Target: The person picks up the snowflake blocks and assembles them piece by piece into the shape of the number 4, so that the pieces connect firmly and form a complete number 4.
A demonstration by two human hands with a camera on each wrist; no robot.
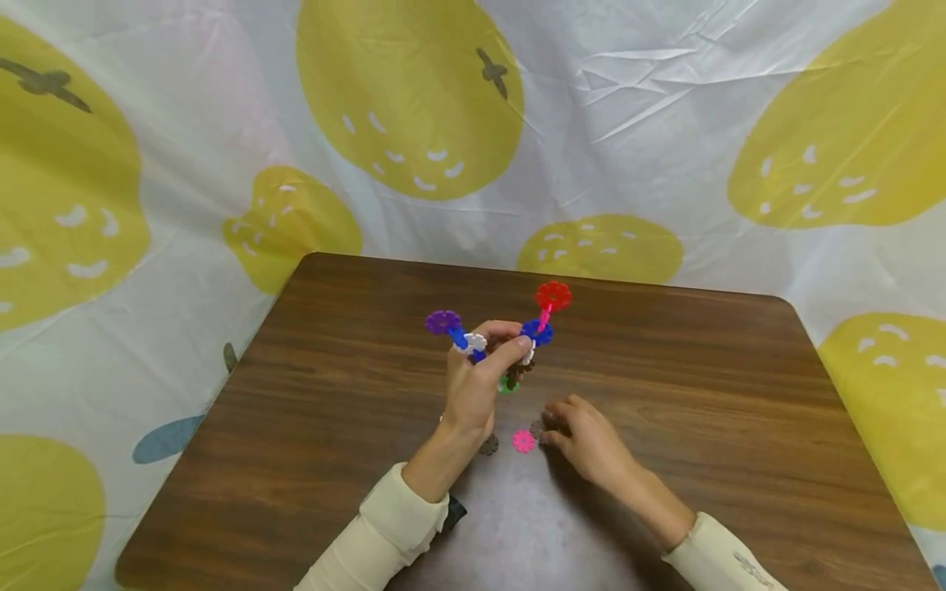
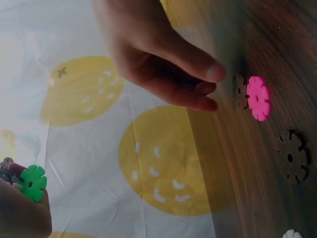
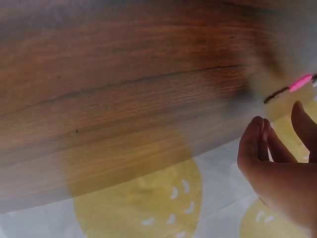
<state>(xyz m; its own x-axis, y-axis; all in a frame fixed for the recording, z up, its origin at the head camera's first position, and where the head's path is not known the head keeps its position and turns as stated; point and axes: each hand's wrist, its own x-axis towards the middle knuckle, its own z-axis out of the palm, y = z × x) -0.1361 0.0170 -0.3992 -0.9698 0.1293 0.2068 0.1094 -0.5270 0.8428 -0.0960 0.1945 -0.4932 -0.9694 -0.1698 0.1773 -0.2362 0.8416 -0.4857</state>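
My left hand (image 1: 471, 392) grips a chain of notched flower-shaped plastic discs above the table. A purple disc (image 1: 443, 322) tops its left branch, with blue and white ones below. On the right branch, a red disc (image 1: 553, 295) sits over a pink and a blue disc (image 1: 537, 332). Lower down, brown pieces and a green disc (image 2: 33, 183) show beside the fingers; the palm hides the middle. My right hand (image 1: 591, 443) hovers low with thumb and fingers apart, fingertips close to a loose brown disc (image 2: 240, 90). Nothing shows between them. A loose pink disc (image 1: 523, 442) overlaps that brown disc's edge.
Another dark brown disc (image 1: 489, 445) lies on the wooden table (image 1: 702, 369) below my left wrist. A white disc (image 2: 292, 234) lies near it. Something black (image 1: 454, 515) shows under the left cuff. A lemon-print cloth (image 1: 628, 123) hangs behind the table.
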